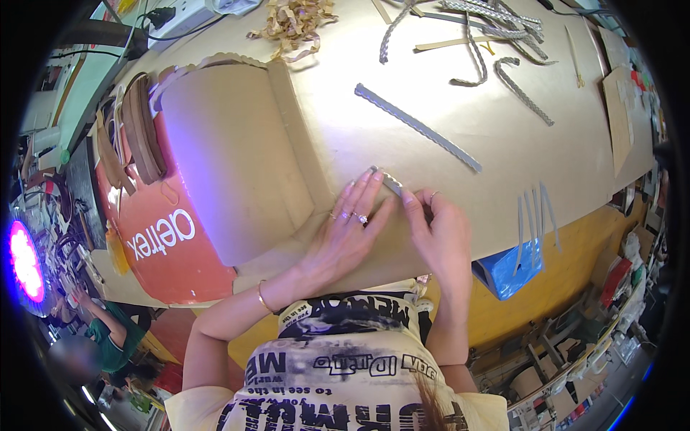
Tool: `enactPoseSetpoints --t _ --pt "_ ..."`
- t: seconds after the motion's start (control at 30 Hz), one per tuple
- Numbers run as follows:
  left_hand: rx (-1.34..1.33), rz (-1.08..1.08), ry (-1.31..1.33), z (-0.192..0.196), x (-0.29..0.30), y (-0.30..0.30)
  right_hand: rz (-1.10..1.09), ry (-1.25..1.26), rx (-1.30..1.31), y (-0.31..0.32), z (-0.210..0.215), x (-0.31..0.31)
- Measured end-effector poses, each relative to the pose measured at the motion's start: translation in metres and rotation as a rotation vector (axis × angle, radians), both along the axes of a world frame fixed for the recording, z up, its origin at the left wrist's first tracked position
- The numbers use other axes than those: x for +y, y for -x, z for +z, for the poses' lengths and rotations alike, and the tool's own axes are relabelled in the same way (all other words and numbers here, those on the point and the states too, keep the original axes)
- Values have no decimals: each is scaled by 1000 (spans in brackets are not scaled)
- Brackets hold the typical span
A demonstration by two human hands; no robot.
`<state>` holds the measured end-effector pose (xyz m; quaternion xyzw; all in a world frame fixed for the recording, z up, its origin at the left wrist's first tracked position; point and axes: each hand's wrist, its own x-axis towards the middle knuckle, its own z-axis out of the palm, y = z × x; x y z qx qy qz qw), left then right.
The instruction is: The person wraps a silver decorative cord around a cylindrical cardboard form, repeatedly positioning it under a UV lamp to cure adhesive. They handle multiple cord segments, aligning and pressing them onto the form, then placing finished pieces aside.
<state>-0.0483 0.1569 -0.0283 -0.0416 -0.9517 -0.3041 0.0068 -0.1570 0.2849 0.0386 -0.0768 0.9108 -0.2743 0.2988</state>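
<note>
A short grey braided strip (392, 184) lies on the table between my hands. My left hand (348, 224) rests flat, its fingers stretched out, with the fingertips on the strip's left end. My right hand (442, 224) pinches the strip's other end between thumb and fingers; part of the strip is hidden under that hand. Farther off, a longer grey strip with a scalloped edge (417, 127) lies slantwise on the table.
An open cardboard box (237, 161) with a red side (169, 237) stands at the left, brown strips (141, 129) over its edge. Grey braided cords (496, 29) and curled tan scraps (298, 25) lie at the back. Thin grey strips (530, 223) hang over the table's right edge by a blue bag (512, 269).
</note>
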Motion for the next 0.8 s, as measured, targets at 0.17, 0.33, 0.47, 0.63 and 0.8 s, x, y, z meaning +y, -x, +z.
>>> enactPoseSetpoints --t 0.17,0.33,0.47,0.63,0.8 --pt "-18 -7 1 1 1 4 91 -51 4 9 2 1" --pt "-1 37 -38 0 3 8 69 -34 39 12 3 -4" --pt "-23 61 -54 1 5 9 78 -44 61 13 6 -6" --pt "-55 56 -64 7 3 10 -24 128 74 13 2 -3" --pt "-57 43 -23 10 2 11 -3 49 114 6 -7 4"
